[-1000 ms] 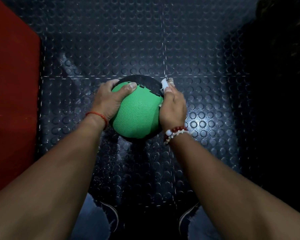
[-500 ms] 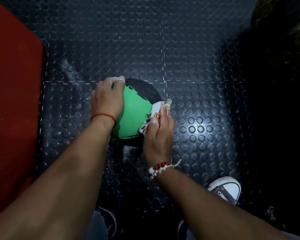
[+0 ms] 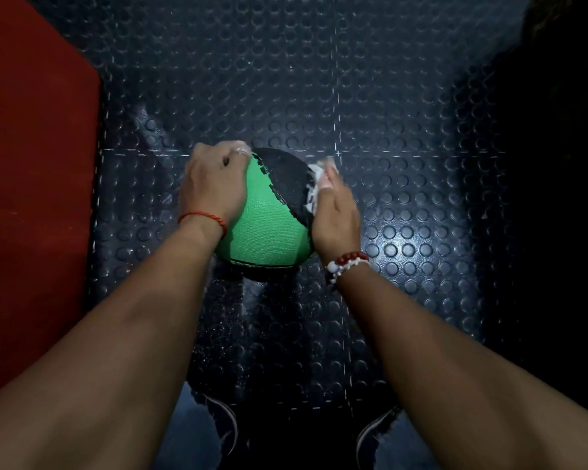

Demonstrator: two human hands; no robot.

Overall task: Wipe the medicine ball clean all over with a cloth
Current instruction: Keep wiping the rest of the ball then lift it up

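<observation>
A green and black medicine ball (image 3: 267,228) sits on the studded floor in the middle of the view. My left hand (image 3: 213,188) is clamped over its upper left side, fingers curled onto the top. My right hand (image 3: 336,215) presses a white cloth (image 3: 314,188) against the ball's black right side; only a crumpled strip of the cloth shows between my fingers and the ball. The underside of the ball is hidden.
Dark rubber floor tiles with round studs (image 3: 319,96) lie all around. A red mat (image 3: 31,181) runs along the left edge. The right side is in deep shadow. My shoes (image 3: 228,425) show at the bottom.
My right hand with the cloth has slid from the ball's lower right front back up to its upper right side. More black surface now faces up. The left hand keeps its grip.
</observation>
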